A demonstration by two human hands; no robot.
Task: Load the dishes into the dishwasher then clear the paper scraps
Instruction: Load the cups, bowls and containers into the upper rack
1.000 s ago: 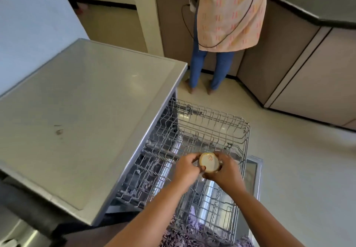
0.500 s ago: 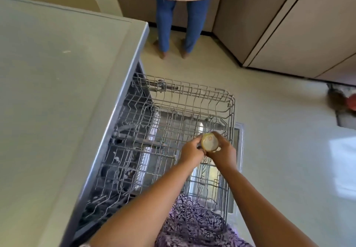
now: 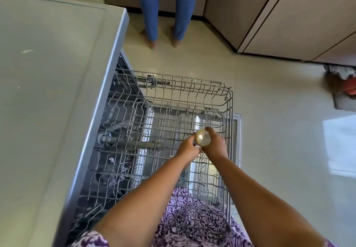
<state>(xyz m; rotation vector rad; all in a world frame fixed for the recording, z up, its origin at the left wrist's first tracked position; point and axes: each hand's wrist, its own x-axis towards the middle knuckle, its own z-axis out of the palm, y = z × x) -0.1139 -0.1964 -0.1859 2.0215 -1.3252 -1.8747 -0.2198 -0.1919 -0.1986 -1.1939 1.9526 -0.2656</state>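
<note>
The dishwasher's grey wire rack [image 3: 229, 100] is pulled out over the floor, with the open door below it. Both my hands hold a small cream cup [image 3: 202, 137], upside down with its round base facing me, low over the rack's right side. My right hand [image 3: 216, 145] curls round the cup from the right. My left hand [image 3: 187, 148] pinches its left edge with the fingertips. The cup's lower part is hidden behind my fingers.
The dishwasher's flat grey top [image 3: 48, 92] fills the left. A person in blue jeans [image 3: 165, 10] stands barefoot at the brown cabinets [image 3: 298, 19] beyond the rack. A broom head [image 3: 341, 82] lies on the pale floor at the right.
The view has tilted down and closer to the rack. My two hands have kept hold of the cup and brought it lower over the rack's right side.
</note>
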